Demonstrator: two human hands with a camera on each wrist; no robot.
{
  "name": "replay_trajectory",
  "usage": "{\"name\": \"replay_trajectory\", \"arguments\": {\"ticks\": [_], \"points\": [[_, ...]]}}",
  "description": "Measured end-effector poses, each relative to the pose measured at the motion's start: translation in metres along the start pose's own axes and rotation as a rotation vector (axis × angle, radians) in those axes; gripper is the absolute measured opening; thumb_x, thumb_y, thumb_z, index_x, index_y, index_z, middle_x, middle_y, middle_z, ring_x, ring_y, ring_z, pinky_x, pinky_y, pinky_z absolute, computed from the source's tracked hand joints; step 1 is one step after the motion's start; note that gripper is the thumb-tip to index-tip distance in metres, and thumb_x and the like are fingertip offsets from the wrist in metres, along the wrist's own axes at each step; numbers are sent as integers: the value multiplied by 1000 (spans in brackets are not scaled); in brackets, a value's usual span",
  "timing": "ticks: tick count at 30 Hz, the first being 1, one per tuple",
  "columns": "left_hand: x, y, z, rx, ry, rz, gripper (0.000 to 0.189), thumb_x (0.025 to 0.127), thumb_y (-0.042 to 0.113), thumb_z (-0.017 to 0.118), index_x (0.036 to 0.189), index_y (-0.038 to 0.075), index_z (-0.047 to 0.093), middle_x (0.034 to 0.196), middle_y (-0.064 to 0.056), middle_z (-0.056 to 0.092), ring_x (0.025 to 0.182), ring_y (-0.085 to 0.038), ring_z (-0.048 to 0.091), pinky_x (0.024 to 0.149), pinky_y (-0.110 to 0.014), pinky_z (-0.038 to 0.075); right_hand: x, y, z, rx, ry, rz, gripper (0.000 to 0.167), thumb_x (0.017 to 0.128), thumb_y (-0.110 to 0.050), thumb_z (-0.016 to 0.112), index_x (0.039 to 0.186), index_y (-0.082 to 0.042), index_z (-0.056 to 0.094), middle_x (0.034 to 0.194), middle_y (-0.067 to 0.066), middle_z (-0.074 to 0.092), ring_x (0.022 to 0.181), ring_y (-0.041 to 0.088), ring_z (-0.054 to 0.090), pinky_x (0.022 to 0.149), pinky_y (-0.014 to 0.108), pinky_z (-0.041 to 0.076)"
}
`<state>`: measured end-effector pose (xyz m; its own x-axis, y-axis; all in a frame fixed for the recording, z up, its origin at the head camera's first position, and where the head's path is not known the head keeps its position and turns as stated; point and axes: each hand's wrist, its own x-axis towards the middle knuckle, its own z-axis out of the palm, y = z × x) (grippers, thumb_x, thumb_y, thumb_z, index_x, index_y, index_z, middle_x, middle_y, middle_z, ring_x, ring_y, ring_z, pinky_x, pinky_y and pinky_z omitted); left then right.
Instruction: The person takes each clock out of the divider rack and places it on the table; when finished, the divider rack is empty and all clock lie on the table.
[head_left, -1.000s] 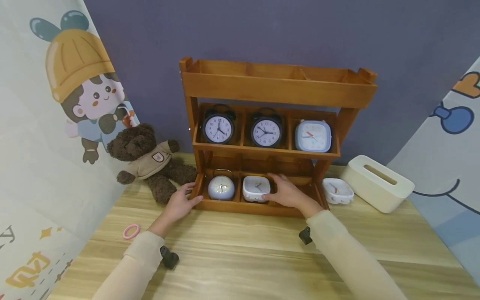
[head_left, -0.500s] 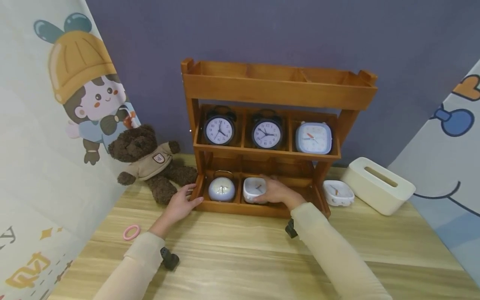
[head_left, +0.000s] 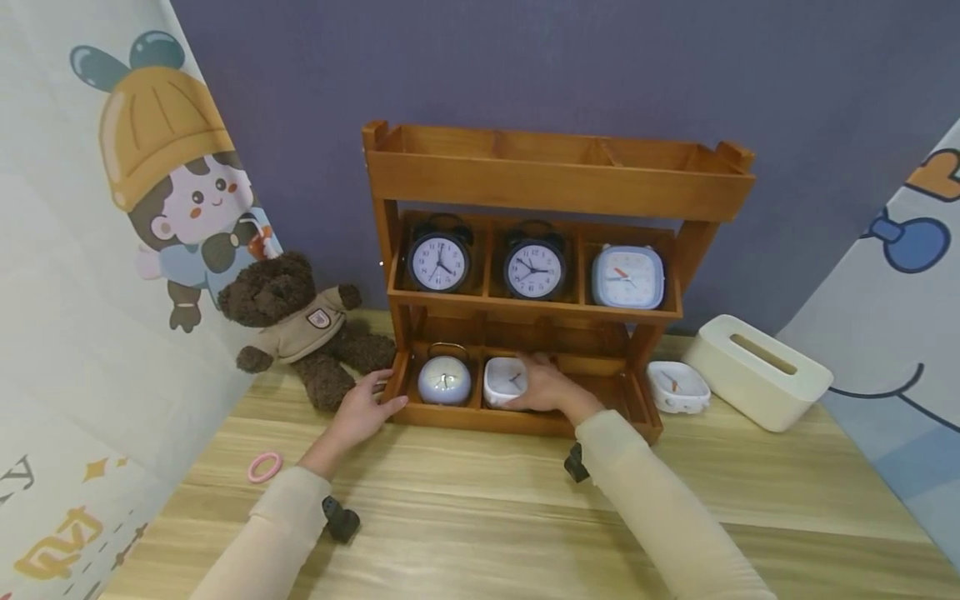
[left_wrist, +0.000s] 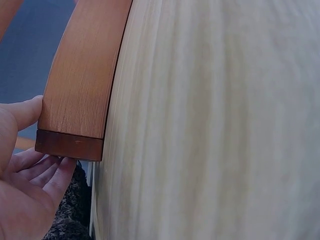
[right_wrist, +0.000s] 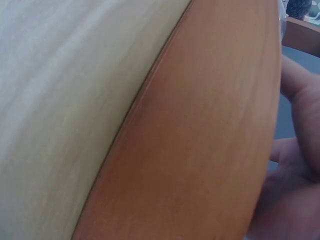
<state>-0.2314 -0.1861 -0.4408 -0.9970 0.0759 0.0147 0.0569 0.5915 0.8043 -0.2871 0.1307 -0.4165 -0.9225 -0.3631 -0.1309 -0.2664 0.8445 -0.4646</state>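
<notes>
A wooden three-tier shelf [head_left: 558,179] stands on the table. My right hand [head_left: 534,388] reaches into its bottom middle compartment and grips a small white square clock [head_left: 502,380], covering the clock's right side. My left hand [head_left: 372,403] rests with relaxed fingers on the shelf's bottom left front corner. In the left wrist view the thumb and fingers [left_wrist: 50,172] lie against the end of the wooden rail [left_wrist: 82,80]. A round pale-blue clock [head_left: 444,380] sits in the bottom left compartment. The right wrist view shows mostly the wooden rail [right_wrist: 200,150] and a bit of my hand.
The middle tier holds two black round clocks [head_left: 438,260] and a blue square clock [head_left: 627,277]. Another white clock [head_left: 677,386] and a cream tissue box [head_left: 757,367] sit right of the shelf. A teddy bear [head_left: 296,325] and pink ring [head_left: 264,467] lie left.
My right hand has slid left from beside the white clock and closed over its right side. The left hand has stayed on the shelf corner.
</notes>
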Motion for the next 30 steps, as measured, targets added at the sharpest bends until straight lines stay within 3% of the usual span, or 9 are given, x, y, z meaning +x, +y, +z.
{"name": "replay_trajectory", "arguments": {"ticks": [5, 16, 30], "points": [[0, -2, 1, 3, 3, 1, 61, 96, 20, 66, 145, -3, 38, 144, -29, 40, 126, -46, 43, 96, -54, 44, -1, 0, 3, -22, 37, -34, 104, 73, -37, 86, 151, 2, 29, 146, 28, 32, 133, 47, 29, 105, 54, 35], [0, -1, 0, -2, 13, 1, 61, 95, 19, 66, 145, -3, 39, 143, -28, 40, 126, -46, 44, 97, -55, 44, -2, 5, 7, 44, 155, -49, 103, 62, -35, 92, 145, 2, 42, 134, 25, 38, 121, 40, 41, 98, 48, 43], [1, -2, 0, 6, 7, -4, 61, 95, 20, 66, 145, -3, 39, 143, -28, 40, 126, -46, 44, 97, -54, 44, -35, 15, -26, 69, 252, -90, 105, 60, -39, 92, 143, 1, 43, 137, 28, 37, 122, 40, 38, 96, 55, 42]]}}
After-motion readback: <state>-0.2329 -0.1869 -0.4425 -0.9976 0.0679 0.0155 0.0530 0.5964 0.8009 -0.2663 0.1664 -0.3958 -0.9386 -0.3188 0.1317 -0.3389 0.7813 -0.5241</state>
